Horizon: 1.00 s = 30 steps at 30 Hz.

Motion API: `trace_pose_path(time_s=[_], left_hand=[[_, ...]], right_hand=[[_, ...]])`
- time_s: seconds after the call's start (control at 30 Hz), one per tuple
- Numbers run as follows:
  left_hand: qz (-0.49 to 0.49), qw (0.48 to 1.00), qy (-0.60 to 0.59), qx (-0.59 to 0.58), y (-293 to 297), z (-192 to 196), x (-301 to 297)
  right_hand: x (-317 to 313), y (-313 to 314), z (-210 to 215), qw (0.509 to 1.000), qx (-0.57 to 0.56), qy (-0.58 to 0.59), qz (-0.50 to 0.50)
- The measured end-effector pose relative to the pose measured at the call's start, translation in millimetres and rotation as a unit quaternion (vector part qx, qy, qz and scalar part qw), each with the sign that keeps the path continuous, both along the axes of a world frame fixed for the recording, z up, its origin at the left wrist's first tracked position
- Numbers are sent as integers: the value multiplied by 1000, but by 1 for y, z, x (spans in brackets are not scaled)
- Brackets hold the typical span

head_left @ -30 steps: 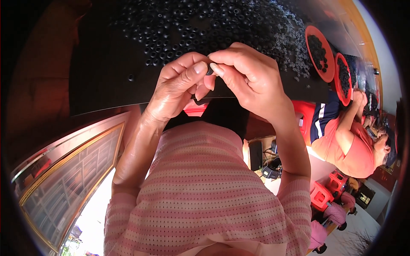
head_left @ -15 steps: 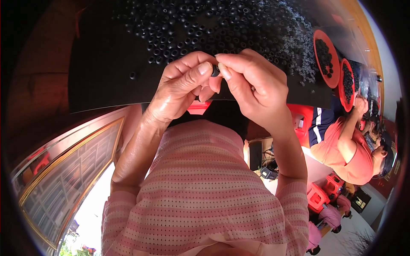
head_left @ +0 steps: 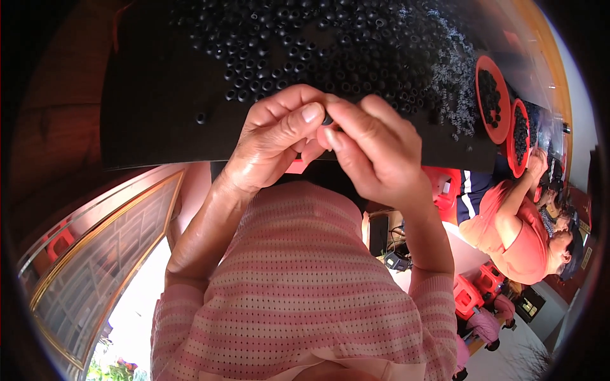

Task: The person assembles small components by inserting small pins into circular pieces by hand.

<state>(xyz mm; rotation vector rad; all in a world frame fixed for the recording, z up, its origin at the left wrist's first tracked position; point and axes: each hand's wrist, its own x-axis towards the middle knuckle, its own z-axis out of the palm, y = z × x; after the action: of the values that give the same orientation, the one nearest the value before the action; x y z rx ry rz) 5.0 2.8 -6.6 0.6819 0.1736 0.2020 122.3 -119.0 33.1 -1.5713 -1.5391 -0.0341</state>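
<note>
A small black hollow cap (head_left: 327, 119) sits between my fingertips, just past the near edge of the dark work surface. My left hand (head_left: 274, 136) pinches it between thumb and index finger, the other fingers curled below. Against its right side press the thumb and index finger of my right hand (head_left: 381, 146), covering much of it. Whether a smaller part is in the right fingertips is hidden. Beyond my hands spreads a heap of similar black caps (head_left: 260, 63), many with their round openings showing. One loose cap (head_left: 201, 118) lies apart on the left.
Small greyish pieces (head_left: 452, 89) are heaped on the right of the dark work surface (head_left: 146, 133). Two red bowls (head_left: 498, 136) of black parts stand beyond them. A person in an orange-red shirt (head_left: 502, 228) sits on the right. A framed panel (head_left: 108, 254) stands at lower left.
My right index finger and thumb have shifted around the cap, so less of it shows. Both hands stay together. The whole view has moved slightly.
</note>
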Motion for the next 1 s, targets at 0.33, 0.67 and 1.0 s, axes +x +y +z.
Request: trace_pose_path(time_s=[0.33, 0.67, 1.0], left_hand=[[-13, 995, 13, 100, -2, 5, -1], [-36, 990, -3, 134, 1, 8, 5], [-57, 996, -7, 74, 4, 7, 4]], right_hand=[[4, 1, 4, 1000, 2, 4, 9], [90, 51, -4, 962, -164, -194, -97], [79, 82, -5, 905, -248, -330, -104]])
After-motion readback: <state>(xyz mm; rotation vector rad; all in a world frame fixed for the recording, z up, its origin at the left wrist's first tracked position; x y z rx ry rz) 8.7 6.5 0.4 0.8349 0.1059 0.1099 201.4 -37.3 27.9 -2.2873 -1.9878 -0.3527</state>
